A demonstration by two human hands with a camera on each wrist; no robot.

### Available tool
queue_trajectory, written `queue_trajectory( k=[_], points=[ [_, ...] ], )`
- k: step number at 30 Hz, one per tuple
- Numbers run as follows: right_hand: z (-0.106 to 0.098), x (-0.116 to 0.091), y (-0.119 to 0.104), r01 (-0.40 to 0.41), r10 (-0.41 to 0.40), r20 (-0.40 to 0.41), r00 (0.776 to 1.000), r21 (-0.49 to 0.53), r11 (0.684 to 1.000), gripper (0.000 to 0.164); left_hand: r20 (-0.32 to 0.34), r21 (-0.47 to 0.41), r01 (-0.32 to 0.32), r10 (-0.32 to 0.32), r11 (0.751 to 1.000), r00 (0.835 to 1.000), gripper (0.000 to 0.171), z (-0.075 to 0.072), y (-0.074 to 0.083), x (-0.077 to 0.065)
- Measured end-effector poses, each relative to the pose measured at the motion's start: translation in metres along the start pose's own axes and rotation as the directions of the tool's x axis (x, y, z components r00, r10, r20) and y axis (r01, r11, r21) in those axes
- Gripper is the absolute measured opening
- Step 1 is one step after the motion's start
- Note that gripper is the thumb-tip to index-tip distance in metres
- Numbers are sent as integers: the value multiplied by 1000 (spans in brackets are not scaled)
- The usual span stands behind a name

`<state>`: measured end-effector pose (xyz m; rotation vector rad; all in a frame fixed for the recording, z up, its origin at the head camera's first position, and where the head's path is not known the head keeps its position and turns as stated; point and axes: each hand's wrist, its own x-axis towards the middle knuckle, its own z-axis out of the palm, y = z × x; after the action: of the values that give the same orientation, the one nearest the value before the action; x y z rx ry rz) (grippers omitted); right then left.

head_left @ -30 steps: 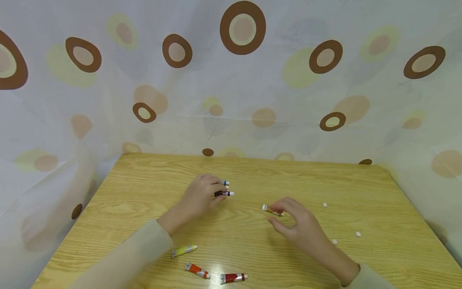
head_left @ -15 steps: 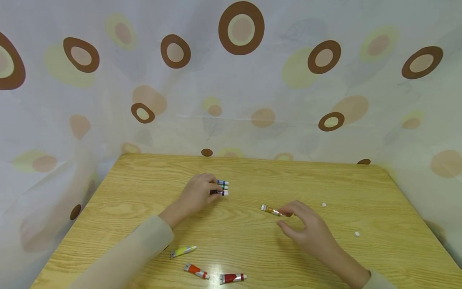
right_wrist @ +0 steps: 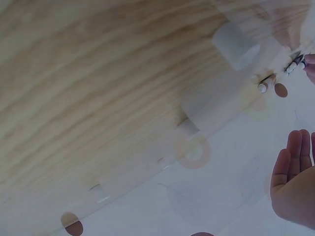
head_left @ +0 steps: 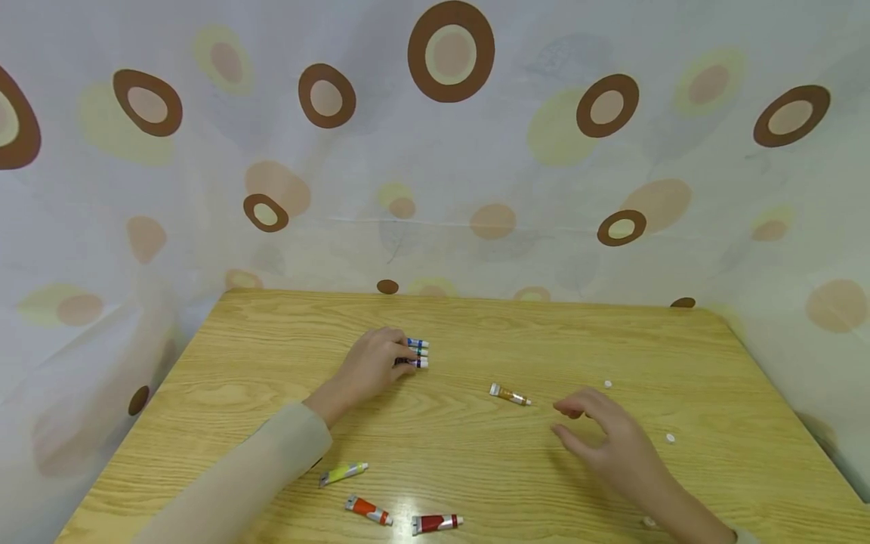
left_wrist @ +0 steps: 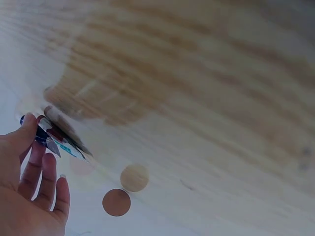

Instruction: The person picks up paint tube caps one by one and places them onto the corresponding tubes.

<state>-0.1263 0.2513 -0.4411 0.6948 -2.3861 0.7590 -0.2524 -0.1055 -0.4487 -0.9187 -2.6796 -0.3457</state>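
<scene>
My left hand [head_left: 370, 363] is at the middle of the table, its thumb and forefinger pinching a dark purple paint tube [left_wrist: 47, 135]. Beside that tube lie a blue paint tube [head_left: 418, 343] and a green-banded paint tube [head_left: 421, 352], side by side with their white caps toward the right; the hand covers their rear ends. An ochre paint tube [head_left: 510, 394] rests alone between the two hands. To its right hovers my right hand [head_left: 615, 438], thumb and fingers apart and holding nothing.
Nearer the front lie a yellow paint tube [head_left: 343, 474], an orange paint tube [head_left: 369, 510] and a dark red paint tube [head_left: 437, 523]. Small white caps [head_left: 670, 438] are scattered on the right, one partly behind the right forearm. A patterned curtain [head_left: 489, 166] surrounds the table [head_left: 285, 325].
The right hand has let go of the ochre tube and drawn back to the right. My left hand has shifted the purple tube slightly left, level with the blue and green ones.
</scene>
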Motion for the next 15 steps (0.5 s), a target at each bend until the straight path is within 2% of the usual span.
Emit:
queue_trajectory(
  k=[9,15],
  points=[
    [-13,-17,10,-55,57,46,997,-35,998,40,58,5,23,-23,1000,998,19,1,2,2],
    [-22,-33,19,-71,71,56,996,-6,997,43,52,-15,-2,3,1000,999,17,0,4,2]
  ],
)
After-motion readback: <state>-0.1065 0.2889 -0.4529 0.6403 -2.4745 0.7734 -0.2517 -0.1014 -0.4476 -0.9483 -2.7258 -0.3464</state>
